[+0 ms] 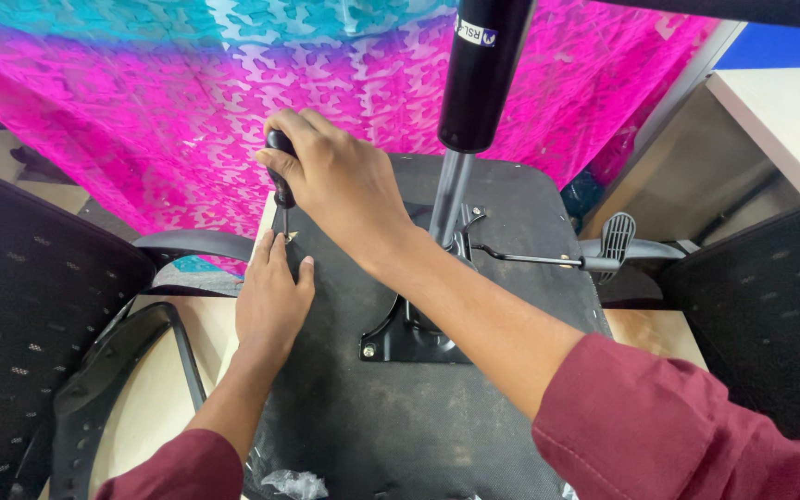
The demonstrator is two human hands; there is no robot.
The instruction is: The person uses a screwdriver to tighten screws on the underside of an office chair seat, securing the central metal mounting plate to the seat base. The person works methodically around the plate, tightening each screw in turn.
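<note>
I'm driving a screw [289, 237] at ten o'clock on the seat underside [437, 407]: right hand [335, 181] fisted around the screwdriver [281, 181], left hand [272, 296] fingers together steadying; next, steady downward pressure.

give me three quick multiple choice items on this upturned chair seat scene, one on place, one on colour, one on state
1. Where does the screwdriver tip meet the seat underside?
A. near its left edge
B. at the centre plate
C. at the lever

2. What colour are the person's sleeves?
A. blue
B. maroon
C. white

3. What is the right hand doing?
A. lying open
B. gripping the screwdriver handle
C. holding the lever

Answers: 1 A, the tip stands by the left edge beside the left hand. 2 B, both cuffs are maroon. 3 B, its fingers wrap the black handle.
</note>
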